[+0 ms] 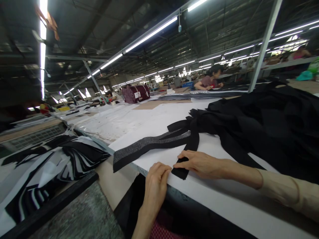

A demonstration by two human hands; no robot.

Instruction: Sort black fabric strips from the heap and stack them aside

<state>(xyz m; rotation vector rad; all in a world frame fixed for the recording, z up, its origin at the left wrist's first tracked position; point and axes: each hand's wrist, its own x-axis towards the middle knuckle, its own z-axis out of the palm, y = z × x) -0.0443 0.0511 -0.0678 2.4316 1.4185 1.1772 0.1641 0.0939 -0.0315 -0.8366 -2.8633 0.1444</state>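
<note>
A black fabric strip (181,173) lies with its end near the front edge of the white-covered table (214,196). My right hand (203,164) reaches in from the right, its thumb and fingers closed on this strip close to its end. Just left of that end, my left hand (156,181) is closed in a pinch at the table's edge, its fingertips almost meeting my right thumb. What the left fingertips hold, if anything, is too small to make out. Another strip (147,146), grey and black, lies beyond my hands, its end hanging over the edge.
A large heap of black strips (269,126) covers the table's right side. Striped black and white cut pieces (67,156) are piled at the left. Farther back are maroon bundles (136,94), brown paper (152,104), a slanted metal post (265,46) and a person (208,81) leaning over the table.
</note>
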